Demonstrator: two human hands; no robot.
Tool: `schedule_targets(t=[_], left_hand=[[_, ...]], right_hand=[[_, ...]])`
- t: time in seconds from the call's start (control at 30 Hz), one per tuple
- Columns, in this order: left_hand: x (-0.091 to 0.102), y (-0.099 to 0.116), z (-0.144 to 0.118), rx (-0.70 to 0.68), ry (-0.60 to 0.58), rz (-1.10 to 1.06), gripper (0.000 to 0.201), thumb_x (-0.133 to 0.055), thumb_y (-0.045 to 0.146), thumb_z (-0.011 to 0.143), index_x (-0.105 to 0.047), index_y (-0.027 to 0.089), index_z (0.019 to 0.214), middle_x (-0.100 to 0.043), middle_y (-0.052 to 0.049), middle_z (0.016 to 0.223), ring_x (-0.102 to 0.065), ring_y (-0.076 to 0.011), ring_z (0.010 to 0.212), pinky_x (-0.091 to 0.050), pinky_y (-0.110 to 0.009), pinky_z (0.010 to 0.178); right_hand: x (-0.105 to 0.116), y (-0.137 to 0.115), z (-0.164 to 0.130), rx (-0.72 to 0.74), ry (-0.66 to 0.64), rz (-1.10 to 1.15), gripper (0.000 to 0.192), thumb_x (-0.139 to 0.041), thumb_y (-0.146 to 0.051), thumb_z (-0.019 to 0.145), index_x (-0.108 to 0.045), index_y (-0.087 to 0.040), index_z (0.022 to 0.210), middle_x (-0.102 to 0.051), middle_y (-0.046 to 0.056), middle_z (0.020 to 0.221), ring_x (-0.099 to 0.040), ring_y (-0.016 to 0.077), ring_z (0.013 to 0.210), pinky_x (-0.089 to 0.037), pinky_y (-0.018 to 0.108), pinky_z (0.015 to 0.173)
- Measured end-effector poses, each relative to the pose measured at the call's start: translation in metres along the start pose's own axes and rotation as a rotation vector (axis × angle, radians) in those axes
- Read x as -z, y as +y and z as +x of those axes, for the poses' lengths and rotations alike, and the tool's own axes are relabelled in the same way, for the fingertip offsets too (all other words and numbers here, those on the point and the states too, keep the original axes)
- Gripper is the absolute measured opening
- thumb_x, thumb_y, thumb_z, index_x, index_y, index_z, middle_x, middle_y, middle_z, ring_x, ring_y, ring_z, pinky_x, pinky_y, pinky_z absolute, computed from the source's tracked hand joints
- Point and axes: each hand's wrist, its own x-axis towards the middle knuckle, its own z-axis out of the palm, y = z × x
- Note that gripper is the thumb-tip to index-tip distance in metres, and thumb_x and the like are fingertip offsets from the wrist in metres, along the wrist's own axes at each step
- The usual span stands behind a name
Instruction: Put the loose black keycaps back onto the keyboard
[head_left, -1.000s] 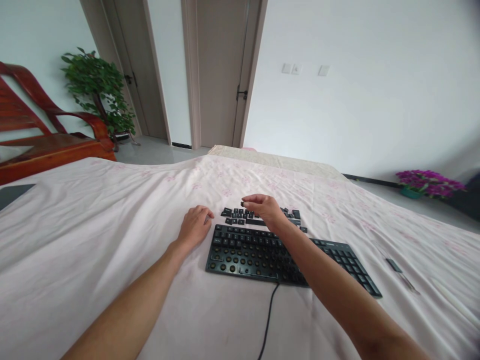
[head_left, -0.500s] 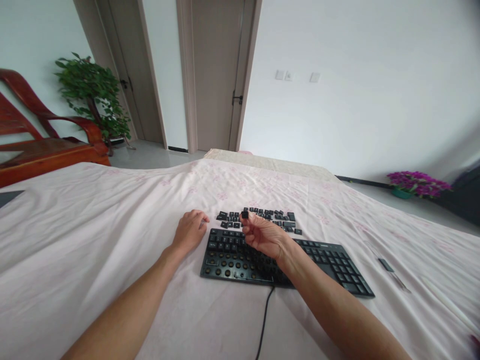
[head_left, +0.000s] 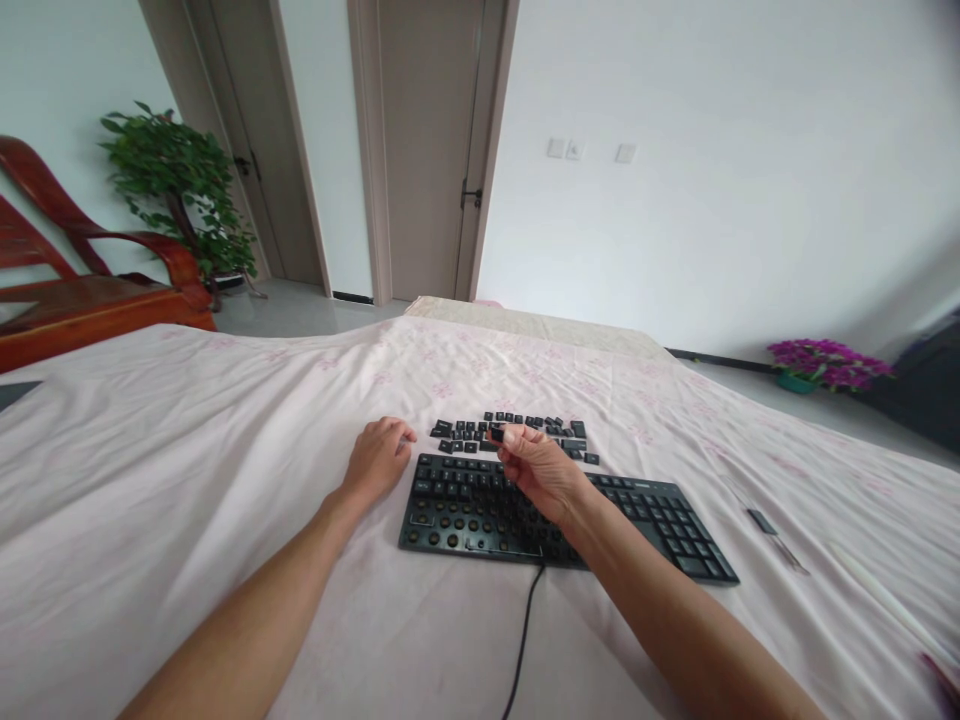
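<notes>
My right hand [head_left: 541, 468] pinches a small black keycap [head_left: 497, 435] between thumb and fingertips, above the back edge of the black keyboard [head_left: 471, 546]. The keyboard lies on the cloth with its left front part stripped of caps, showing round brown-yellow spots; keys remain at its back left and right side. My right hand and forearm hide its middle. Behind it, several loose keycaps [head_left: 573, 446] are spread in rough rows. My left hand [head_left: 379, 458] rests on the cloth just left of these caps, fingers loosely bent, thumb apart, holding nothing.
A pale flowered cloth [head_left: 247, 450] covers the surface. The keyboard's cable [head_left: 523, 640] runs toward me. To the right lies a wire tool with a dark handle [head_left: 762, 521], and a pale stick [head_left: 877, 590] beyond it. A wooden chair [head_left: 150, 290] stands at far left.
My right hand has shifted slightly right relative to the keyboard, and the pinched keycap has turned a little. My left hand stays put. The whole view has moved slightly.
</notes>
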Motion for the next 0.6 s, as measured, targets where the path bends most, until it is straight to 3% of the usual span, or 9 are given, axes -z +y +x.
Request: schedule_targets(t=[0.27, 0.4, 0.6], left_hand=[[0.002, 0.001, -0.001, -0.009, 0.005, -0.003, 0.02, -0.051, 0.017, 0.083, -0.066, 0.024, 0.095, -0.064, -0.005, 0.111, -0.054, -0.023, 0.106, -0.041, -0.037, 0.097], [0.003, 0.001, -0.002, 0.002, 0.009, -0.006, 0.02, -0.052, 0.016, 0.083, -0.065, 0.025, 0.095, -0.064, -0.004, 0.112, -0.054, -0.0225, 0.107, -0.041, -0.036, 0.098], [0.003, 0.001, -0.002, -0.007, 0.009, -0.013, 0.021, -0.052, 0.016, 0.082, -0.065, 0.025, 0.095, -0.063, -0.005, 0.111, -0.054, -0.0226, 0.108, -0.041, -0.036, 0.099]], right_hand=[[0.023, 0.021, -0.013, 0.252, 0.069, -0.722, 0.007, -0.081, -0.028, 0.067, -0.077, -0.026, 0.073, -0.074, 0.002, 0.078, -0.063, 0.0206, 0.076, -0.047, 0.036, 0.075], [0.028, 0.032, -0.018, 0.501, 0.022, -1.101, 0.005, -0.078, -0.024, 0.075, -0.077, -0.03, 0.075, -0.076, 0.0, 0.085, -0.063, 0.0234, 0.087, -0.045, 0.039, 0.084], [0.022, 0.036, -0.024, 0.733, -0.074, -1.325, 0.003, -0.073, -0.028, 0.085, -0.076, -0.028, 0.083, -0.077, 0.0, 0.091, -0.06, 0.0218, 0.085, -0.043, 0.037, 0.08]])
